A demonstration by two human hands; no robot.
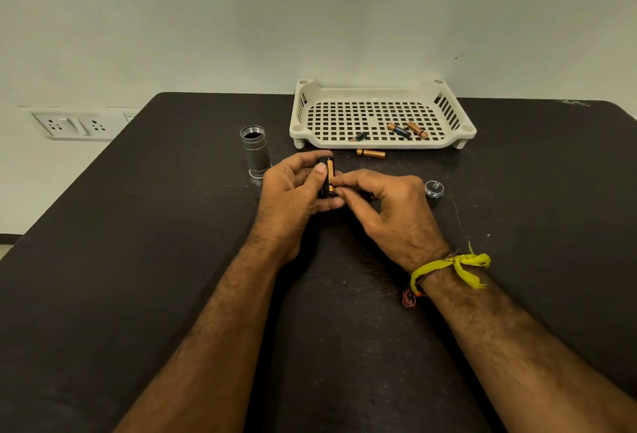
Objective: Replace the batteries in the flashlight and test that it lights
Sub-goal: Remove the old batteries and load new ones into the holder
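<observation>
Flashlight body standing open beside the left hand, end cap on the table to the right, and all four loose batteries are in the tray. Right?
Not quite: the head view shows three batteries in the tray; the fourth battery lies on the table just in front of it. The flashlight body and end cap are as stated.

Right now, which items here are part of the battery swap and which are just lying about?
Job:
- battery holder with a battery, in left hand; right hand pinches at it
- flashlight body, open, upright
- end cap
- three batteries in tray
- loose battery on table

Lying about:
- wall sockets
- yellow wrist thread
</observation>
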